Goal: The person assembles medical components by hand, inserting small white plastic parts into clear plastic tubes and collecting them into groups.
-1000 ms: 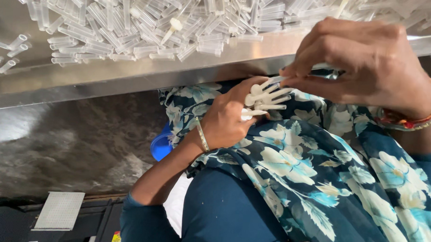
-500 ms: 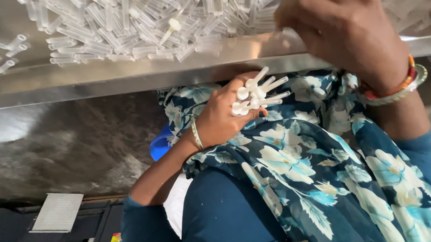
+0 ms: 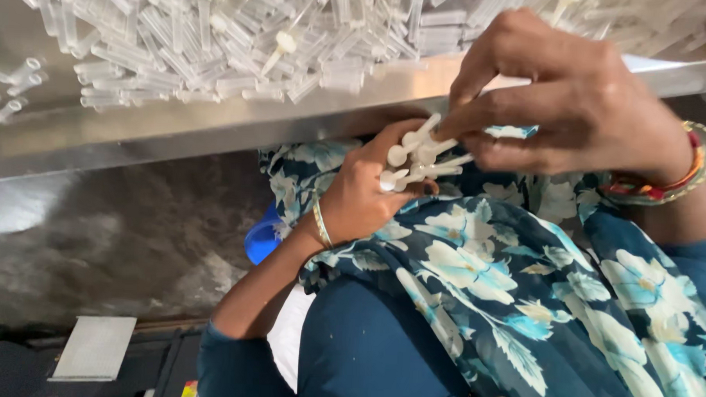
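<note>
Clutching white plungers (image 3: 418, 158), left hand (image 3: 361, 195) closed, right hand (image 3: 560, 96) pinching one

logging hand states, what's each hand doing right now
Left hand: closed, holding a bunch of white plastic plungers.
Right hand: fingers pinched at that bunch's ends; whether it holds a plunger cannot be told.

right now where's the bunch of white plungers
In the head view, the plungers sit mid-frame in the left hand, just under the metal table edge, with the right hand touching them.
</note>
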